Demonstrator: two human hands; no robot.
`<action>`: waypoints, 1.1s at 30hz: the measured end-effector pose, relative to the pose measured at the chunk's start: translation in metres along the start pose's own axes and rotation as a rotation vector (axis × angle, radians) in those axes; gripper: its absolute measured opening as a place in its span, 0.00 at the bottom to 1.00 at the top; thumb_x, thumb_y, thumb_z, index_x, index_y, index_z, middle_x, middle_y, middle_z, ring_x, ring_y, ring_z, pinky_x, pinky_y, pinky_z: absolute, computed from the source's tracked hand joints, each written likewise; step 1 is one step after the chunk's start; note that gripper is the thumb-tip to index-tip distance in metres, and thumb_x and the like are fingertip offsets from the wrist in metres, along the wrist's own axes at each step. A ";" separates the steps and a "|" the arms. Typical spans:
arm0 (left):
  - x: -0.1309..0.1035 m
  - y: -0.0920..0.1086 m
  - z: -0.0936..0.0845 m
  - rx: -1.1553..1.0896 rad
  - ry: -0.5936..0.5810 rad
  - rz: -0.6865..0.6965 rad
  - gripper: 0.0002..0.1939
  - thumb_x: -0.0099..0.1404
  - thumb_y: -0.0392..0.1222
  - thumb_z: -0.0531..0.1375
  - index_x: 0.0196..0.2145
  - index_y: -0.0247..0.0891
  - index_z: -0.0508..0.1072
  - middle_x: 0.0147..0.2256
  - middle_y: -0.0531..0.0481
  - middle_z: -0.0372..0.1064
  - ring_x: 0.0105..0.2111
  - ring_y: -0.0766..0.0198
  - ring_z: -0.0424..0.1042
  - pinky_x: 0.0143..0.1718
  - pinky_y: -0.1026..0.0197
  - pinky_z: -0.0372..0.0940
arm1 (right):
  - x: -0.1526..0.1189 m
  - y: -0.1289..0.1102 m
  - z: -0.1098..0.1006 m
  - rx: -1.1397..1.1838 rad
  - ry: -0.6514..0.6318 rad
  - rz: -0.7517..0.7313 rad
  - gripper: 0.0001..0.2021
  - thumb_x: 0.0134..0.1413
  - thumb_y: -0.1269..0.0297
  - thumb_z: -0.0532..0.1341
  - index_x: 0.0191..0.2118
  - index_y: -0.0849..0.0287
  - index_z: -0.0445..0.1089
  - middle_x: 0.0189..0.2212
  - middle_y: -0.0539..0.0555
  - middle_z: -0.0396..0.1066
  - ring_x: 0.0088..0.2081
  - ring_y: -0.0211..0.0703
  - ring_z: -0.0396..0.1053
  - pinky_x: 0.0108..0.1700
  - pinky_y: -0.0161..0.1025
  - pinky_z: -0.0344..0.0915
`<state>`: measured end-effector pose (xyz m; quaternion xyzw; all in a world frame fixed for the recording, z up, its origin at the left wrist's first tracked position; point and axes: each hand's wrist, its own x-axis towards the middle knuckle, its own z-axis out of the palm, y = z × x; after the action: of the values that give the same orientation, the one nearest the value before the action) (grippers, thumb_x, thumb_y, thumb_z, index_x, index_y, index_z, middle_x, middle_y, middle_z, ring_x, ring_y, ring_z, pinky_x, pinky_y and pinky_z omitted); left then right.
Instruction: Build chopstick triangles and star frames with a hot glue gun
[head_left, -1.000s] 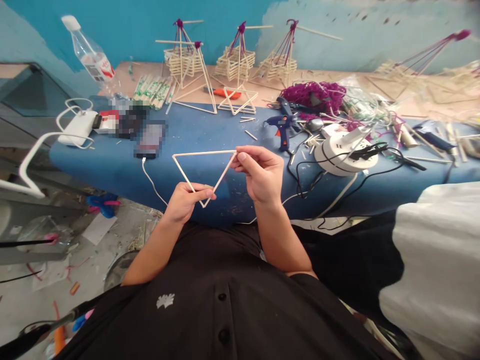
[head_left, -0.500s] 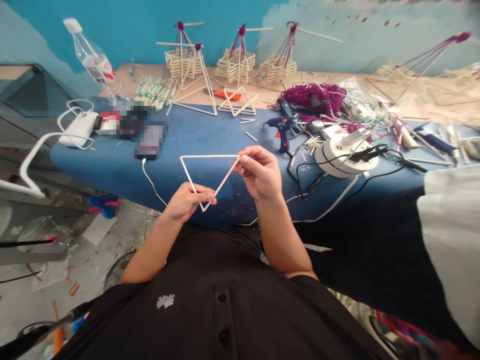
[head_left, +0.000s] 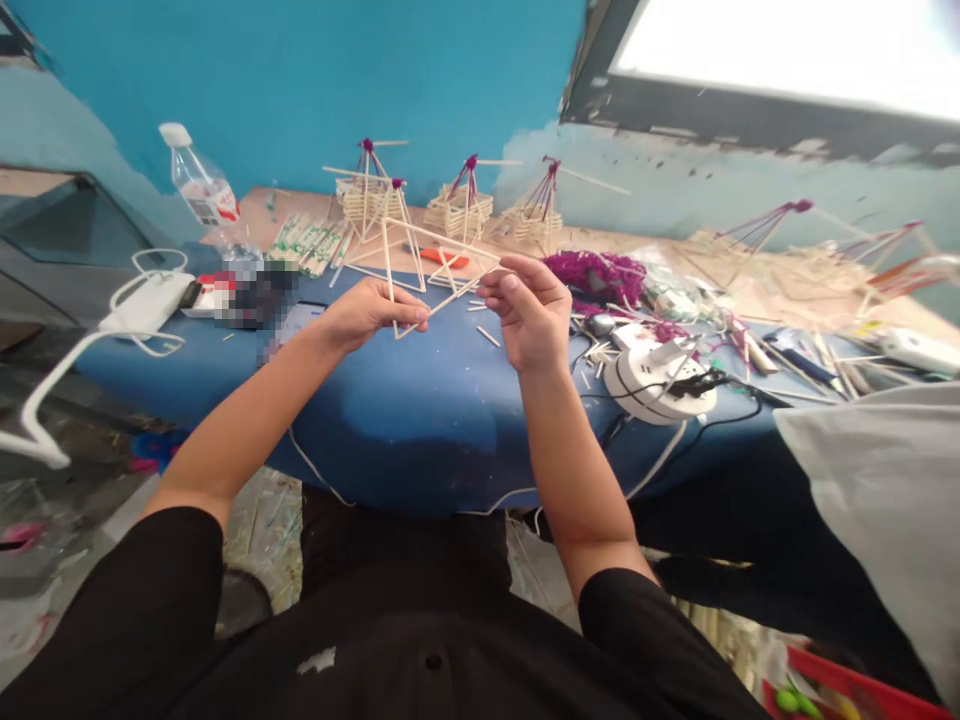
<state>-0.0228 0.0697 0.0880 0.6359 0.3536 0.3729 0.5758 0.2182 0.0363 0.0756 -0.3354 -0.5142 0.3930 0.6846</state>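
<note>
A triangle of thin pale wooden sticks [head_left: 388, 255] is held tilted above the near part of the blue-covered table [head_left: 420, 410]. My left hand [head_left: 375, 312] pinches it near its lower corner, thumb laid along the stick. At the right corner, my right hand [head_left: 534, 310] has thumb and forefinger closed on the stick ends. Beyond the triangle lie another stick frame and an orange-handled tool [head_left: 444, 258]. Short stick offcuts [head_left: 487, 336] are scattered beside my right hand, which hides part of the table behind it.
Stick structures tied with purple yarn [head_left: 459, 215] stand along the wall. A purple yarn heap [head_left: 600, 277] and a round white power strip [head_left: 656, 390] with cables are to the right. A bottle [head_left: 206, 200] and a white power bank [head_left: 146, 305] stand left. A person in pale cloth [head_left: 877, 480] is at right.
Both hands have lifted the triangle away from my body, and it has turned so that its top side slopes down to the right. My view has tilted up, showing a window.
</note>
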 end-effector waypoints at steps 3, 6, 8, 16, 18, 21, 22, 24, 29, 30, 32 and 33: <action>0.024 0.006 -0.014 0.067 -0.004 0.071 0.15 0.46 0.51 0.80 0.24 0.37 0.86 0.28 0.40 0.80 0.30 0.56 0.75 0.37 0.54 0.66 | 0.021 0.005 0.006 -0.044 0.004 -0.084 0.27 0.40 0.45 0.81 0.45 0.48 0.77 0.34 0.47 0.82 0.35 0.40 0.81 0.40 0.40 0.79; 0.036 0.005 -0.022 0.110 -0.004 0.115 0.15 0.46 0.52 0.79 0.23 0.38 0.86 0.28 0.40 0.81 0.31 0.57 0.76 0.39 0.54 0.66 | 0.036 0.015 0.010 -0.061 0.005 -0.103 0.27 0.38 0.48 0.82 0.42 0.49 0.73 0.31 0.46 0.81 0.34 0.40 0.80 0.39 0.39 0.78; 0.040 0.001 -0.027 0.123 0.001 0.130 0.14 0.47 0.52 0.79 0.23 0.40 0.86 0.28 0.41 0.82 0.33 0.55 0.78 0.41 0.54 0.67 | 0.043 0.024 0.010 -0.048 0.003 -0.108 0.27 0.37 0.49 0.83 0.40 0.50 0.72 0.32 0.46 0.82 0.34 0.40 0.80 0.38 0.38 0.77; 0.031 -0.002 -0.035 0.195 0.209 0.123 0.32 0.46 0.50 0.83 0.47 0.33 0.87 0.29 0.43 0.83 0.27 0.57 0.78 0.31 0.57 0.66 | 0.039 0.054 -0.001 -0.039 0.041 -0.112 0.25 0.43 0.47 0.83 0.36 0.52 0.72 0.32 0.49 0.83 0.31 0.40 0.81 0.34 0.37 0.77; 0.028 0.000 -0.034 0.240 0.239 0.150 0.35 0.48 0.50 0.82 0.52 0.31 0.85 0.29 0.43 0.83 0.27 0.58 0.78 0.31 0.58 0.66 | 0.037 0.058 -0.002 -0.005 0.052 -0.125 0.23 0.43 0.50 0.84 0.37 0.52 0.73 0.31 0.47 0.83 0.31 0.39 0.81 0.34 0.36 0.77; 0.026 0.003 -0.031 0.294 0.273 0.175 0.42 0.49 0.49 0.81 0.59 0.29 0.82 0.30 0.45 0.84 0.29 0.57 0.80 0.35 0.57 0.70 | 0.036 0.062 -0.006 0.012 0.069 -0.163 0.22 0.43 0.52 0.84 0.38 0.51 0.76 0.28 0.45 0.82 0.29 0.38 0.80 0.33 0.35 0.76; 0.026 0.005 -0.030 0.318 0.275 0.184 0.43 0.48 0.48 0.81 0.61 0.29 0.81 0.31 0.46 0.84 0.31 0.56 0.81 0.37 0.56 0.72 | 0.037 0.063 -0.007 0.008 0.072 -0.174 0.22 0.43 0.51 0.84 0.39 0.51 0.78 0.28 0.44 0.82 0.29 0.37 0.80 0.33 0.34 0.76; 0.027 0.008 -0.029 0.379 0.268 0.211 0.43 0.49 0.45 0.81 0.62 0.31 0.80 0.31 0.48 0.84 0.33 0.54 0.82 0.40 0.54 0.75 | 0.039 0.067 -0.010 0.007 0.084 -0.197 0.22 0.43 0.50 0.84 0.40 0.50 0.80 0.28 0.44 0.82 0.28 0.36 0.80 0.33 0.33 0.76; 0.030 0.013 -0.032 0.487 0.288 0.284 0.40 0.49 0.40 0.81 0.60 0.32 0.81 0.30 0.50 0.83 0.37 0.53 0.84 0.47 0.51 0.76 | 0.042 0.072 -0.012 0.065 0.119 -0.215 0.21 0.40 0.50 0.85 0.40 0.48 0.85 0.28 0.43 0.82 0.27 0.35 0.78 0.30 0.32 0.74; 0.029 0.014 -0.032 0.490 0.293 0.288 0.39 0.49 0.39 0.81 0.59 0.32 0.81 0.30 0.50 0.83 0.37 0.52 0.84 0.46 0.51 0.76 | 0.042 0.072 -0.012 0.090 0.114 -0.214 0.20 0.39 0.51 0.86 0.39 0.47 0.85 0.27 0.43 0.82 0.26 0.34 0.78 0.30 0.32 0.74; 0.026 0.012 -0.029 0.476 0.294 0.295 0.37 0.49 0.39 0.81 0.57 0.32 0.82 0.30 0.50 0.83 0.37 0.52 0.84 0.44 0.53 0.76 | 0.043 0.072 -0.012 0.137 0.101 -0.218 0.19 0.40 0.52 0.86 0.39 0.46 0.86 0.28 0.43 0.82 0.26 0.33 0.76 0.30 0.32 0.74; 0.023 0.011 -0.026 0.460 0.289 0.298 0.35 0.50 0.39 0.81 0.56 0.33 0.83 0.30 0.51 0.82 0.37 0.53 0.84 0.43 0.53 0.75 | 0.043 0.072 -0.013 0.152 0.094 -0.222 0.18 0.40 0.52 0.85 0.39 0.46 0.86 0.28 0.43 0.81 0.26 0.33 0.76 0.29 0.32 0.73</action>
<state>-0.0343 0.1015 0.1018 0.7348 0.4097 0.4500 0.2995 0.2236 0.1070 0.0292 -0.2417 -0.4840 0.3367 0.7707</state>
